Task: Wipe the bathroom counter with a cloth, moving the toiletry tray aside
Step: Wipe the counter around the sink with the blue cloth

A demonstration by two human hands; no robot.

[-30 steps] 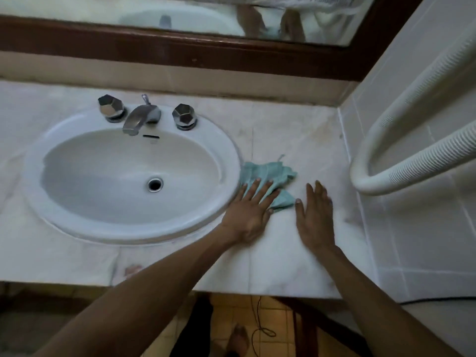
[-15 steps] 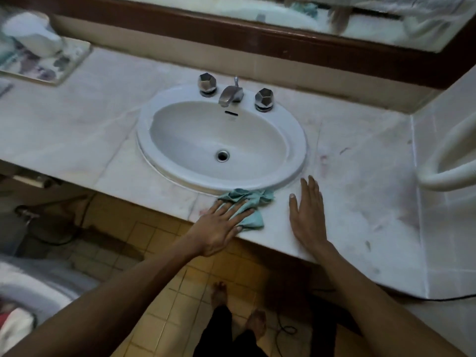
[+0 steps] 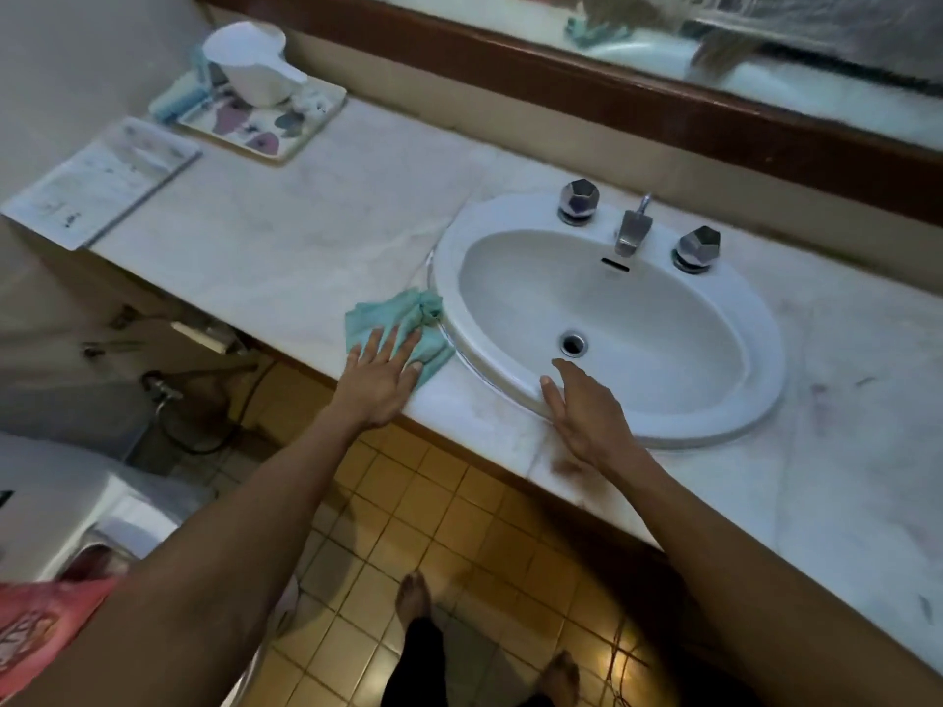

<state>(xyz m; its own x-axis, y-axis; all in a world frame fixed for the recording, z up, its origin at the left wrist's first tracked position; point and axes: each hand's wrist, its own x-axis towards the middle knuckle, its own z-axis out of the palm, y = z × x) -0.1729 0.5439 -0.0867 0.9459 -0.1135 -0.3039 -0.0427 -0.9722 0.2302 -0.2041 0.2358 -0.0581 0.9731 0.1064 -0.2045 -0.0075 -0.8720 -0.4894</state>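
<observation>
Pressing flat on the green cloth (image 3: 403, 324), the left hand (image 3: 380, 382) is keeping its fingers spread wide. It is not gripping the cloth, only pushing it down on the counter (image 3: 286, 247) so it is rubbing the stone, near the front edge. The cloth is bunching up where it is touching the rim of the sink (image 3: 607, 318). The right hand (image 3: 587, 415) is open too, holding nothing. It is lying on the sink's front rim, and I think it is propping the person up while leaning. Farther back, well apart from the cloth, the toiletry tray (image 3: 265, 119) is sitting in the far left corner with a white scoop (image 3: 250, 61) on it. A paper sheet (image 3: 102, 181) is lying beside it. Both are probably needing to go aside soon.
</observation>
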